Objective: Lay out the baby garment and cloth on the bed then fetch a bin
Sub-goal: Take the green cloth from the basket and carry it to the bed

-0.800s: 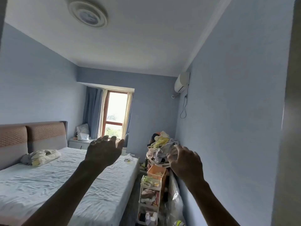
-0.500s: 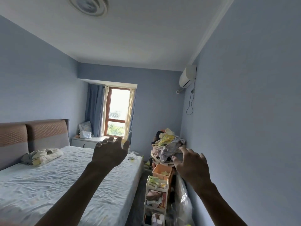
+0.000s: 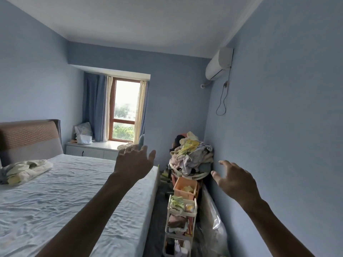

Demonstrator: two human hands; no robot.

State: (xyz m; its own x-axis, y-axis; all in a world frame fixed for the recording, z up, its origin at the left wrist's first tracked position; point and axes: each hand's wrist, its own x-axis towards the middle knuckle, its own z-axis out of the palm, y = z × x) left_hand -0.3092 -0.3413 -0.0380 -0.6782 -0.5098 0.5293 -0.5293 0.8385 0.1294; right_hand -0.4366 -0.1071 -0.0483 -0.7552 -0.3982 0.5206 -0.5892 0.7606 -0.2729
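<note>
Head view. The bin (image 3: 185, 188), an orange open-topped container holding some yellowish cloth, sits at the top of a white tiered rack (image 3: 181, 219) in the narrow aisle between the bed (image 3: 65, 201) and the right-hand wall. Behind and above the bin, a basket (image 3: 193, 176) carries a tall heap of mixed clothes (image 3: 191, 154) pressed against the wall. The rack's lower tiers hold further folded and crumpled textiles (individual items cannot be told apart). A clear plastic-wrapped bundle (image 3: 213, 219) leans against the wall just beside the rack.

On the bed, near the brown and grey headboard (image 3: 29, 140), lies a rumpled pile of pale yellow and cream fabric (image 3: 26, 170), the baby garment and cloth; which piece is which cannot be told. The sheet is creased across its whole surface.

Both hands are raised in mid-air with arms extended. The left hand (image 3: 134, 162) hangs above the far corner of the bed, fingers spread and released, grasping nothing. The right hand (image 3: 234, 179) is likewise released, fingers splayed, near the wall and just to the right of the clothes heap, touching neither.

Background: a window (image 3: 126, 112) with blue curtains, a low white cabinet (image 3: 92, 149) beneath it, and an air conditioner (image 3: 219, 64) high on the right wall.
</note>
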